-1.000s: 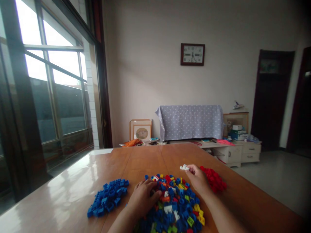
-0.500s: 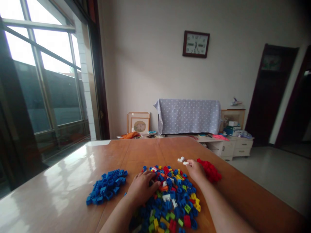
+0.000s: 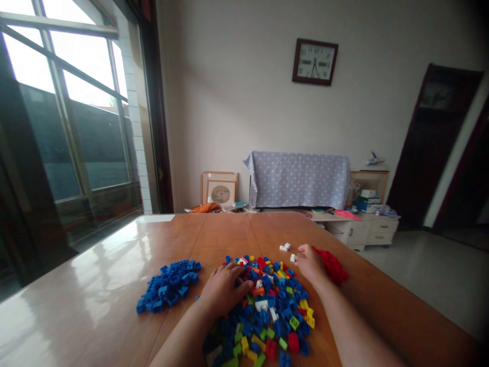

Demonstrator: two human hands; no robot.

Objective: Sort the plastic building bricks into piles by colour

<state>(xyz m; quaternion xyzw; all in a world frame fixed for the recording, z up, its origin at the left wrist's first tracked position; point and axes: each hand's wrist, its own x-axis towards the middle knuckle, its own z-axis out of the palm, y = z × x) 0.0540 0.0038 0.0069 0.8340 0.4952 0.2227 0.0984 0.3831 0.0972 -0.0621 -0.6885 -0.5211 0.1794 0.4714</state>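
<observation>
I am seeing a small white brick (image 3: 293,258) sitting on the bench (image 3: 225,234), right at the fingertips of the right hand (image 3: 311,264). Those fingers are curling close to it, though I cannot tell whether they are gripping it. More white bricks (image 3: 284,247) are lying just beyond, and the red heap (image 3: 334,265) is spreading right beside that hand. The left hand (image 3: 225,286) is resting over the upper left part of the mixed heap (image 3: 269,321); its fingers are bending down, and I cannot tell if they are holding anything.

By my reading, things are standing partway: a blue heap (image 3: 168,286) and the red one are already lying apart, while only a few white bricks are. The mixed heap is still containing many blue pieces, plus white, red, yellow, green and orange, so much is remaining.

The bench's right edge is running near the red heap, leaving little room there; bare wood is stretching beyond the white bricks and left of the blue heap
</observation>
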